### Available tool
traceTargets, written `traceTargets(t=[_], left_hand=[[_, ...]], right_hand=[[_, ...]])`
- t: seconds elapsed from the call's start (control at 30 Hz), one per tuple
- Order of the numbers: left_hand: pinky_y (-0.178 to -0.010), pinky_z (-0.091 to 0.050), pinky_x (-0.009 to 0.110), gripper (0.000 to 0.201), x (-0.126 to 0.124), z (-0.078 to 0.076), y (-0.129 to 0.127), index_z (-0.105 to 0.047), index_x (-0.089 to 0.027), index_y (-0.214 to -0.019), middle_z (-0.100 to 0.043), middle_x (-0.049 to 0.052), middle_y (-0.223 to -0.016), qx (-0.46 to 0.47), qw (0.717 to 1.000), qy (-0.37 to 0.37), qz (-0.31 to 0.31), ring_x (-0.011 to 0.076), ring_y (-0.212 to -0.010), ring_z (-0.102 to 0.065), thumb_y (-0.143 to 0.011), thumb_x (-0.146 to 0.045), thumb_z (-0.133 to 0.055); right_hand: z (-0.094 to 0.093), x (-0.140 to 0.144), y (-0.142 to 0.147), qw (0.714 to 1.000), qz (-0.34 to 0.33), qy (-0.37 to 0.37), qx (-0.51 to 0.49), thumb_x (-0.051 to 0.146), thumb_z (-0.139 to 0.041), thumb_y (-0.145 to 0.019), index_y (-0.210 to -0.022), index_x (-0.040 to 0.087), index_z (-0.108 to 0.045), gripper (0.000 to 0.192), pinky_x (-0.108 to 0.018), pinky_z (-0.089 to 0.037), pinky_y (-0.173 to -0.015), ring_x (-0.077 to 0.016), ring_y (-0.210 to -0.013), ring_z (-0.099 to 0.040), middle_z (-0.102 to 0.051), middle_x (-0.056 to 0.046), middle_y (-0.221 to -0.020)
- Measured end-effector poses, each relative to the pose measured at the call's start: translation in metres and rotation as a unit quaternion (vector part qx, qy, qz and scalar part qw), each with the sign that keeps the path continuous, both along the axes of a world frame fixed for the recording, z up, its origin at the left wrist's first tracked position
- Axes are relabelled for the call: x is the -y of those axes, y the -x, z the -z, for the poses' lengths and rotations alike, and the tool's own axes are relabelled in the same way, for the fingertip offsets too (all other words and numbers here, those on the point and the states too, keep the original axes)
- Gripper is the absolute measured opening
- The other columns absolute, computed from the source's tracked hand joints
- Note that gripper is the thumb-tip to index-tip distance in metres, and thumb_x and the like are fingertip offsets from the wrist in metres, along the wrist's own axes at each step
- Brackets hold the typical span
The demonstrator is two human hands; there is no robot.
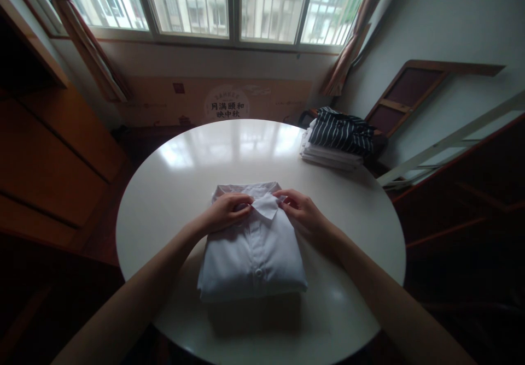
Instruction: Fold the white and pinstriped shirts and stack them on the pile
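Observation:
A folded white button-up shirt (252, 255) lies front side up on the round white table (172, 190), its collar toward the window. My left hand (225, 211) rests on the left collar point, fingers curled and pinching the cloth. On the right side of the collar, my right hand (298, 206) pinches the fabric with its fingertips. Both hands sit at the shirt's far end, a collar flap (266, 205) between them.
A stack of folded clothes (336, 142), dark striped on top and white below, sits at the table's far right edge. Wooden furniture stands left and right. A cardboard box (226, 102) with printed characters lies under the window.

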State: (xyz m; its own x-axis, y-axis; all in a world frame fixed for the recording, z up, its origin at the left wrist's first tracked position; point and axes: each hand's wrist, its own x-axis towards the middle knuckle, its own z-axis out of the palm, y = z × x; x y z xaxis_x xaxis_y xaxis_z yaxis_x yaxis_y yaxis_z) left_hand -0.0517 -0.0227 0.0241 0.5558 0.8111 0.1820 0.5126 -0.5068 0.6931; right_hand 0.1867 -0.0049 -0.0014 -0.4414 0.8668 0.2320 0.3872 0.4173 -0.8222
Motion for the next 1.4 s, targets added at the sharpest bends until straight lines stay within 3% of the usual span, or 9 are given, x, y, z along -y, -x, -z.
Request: traceTargets(t=[0.8, 1.4], left_hand=[[-0.065, -0.038, 0.020, 0.023, -0.0006, 0.0008, 0.0007, -0.060, -0.014, -0.085, -0.058, 0.002, -0.076, -0.013, 1.000, -0.018, 0.006, 0.0115, -0.070, -0.050, -0.081, -0.028, -0.043], [-0.080, -0.044, 0.027, 0.024, -0.0043, 0.0044, 0.0022, -0.064, -0.015, -0.094, -0.065, 0.007, -0.099, 0.003, 1.000, -0.006, 0.003, 0.0170, -0.088, -0.059, -0.078, -0.025, -0.049]], right_hand=[[0.0024, -0.0011, -0.0008, 1.000, 0.000, -0.013, 0.002, 0.030, -0.052, -0.079, -0.102, 0.021, -0.059, 0.025, -0.025, -0.045, -0.062, -0.0130, -0.070, -0.056, -0.062, -0.004, -0.086], [-0.0019, 0.0002, 0.0001, 1.000, -0.005, -0.018, 0.006, 0.030, -0.052, -0.079, -0.101, 0.022, -0.060, 0.025, -0.025, -0.046, -0.064, -0.0120, -0.070, -0.055, -0.061, -0.005, -0.096]])
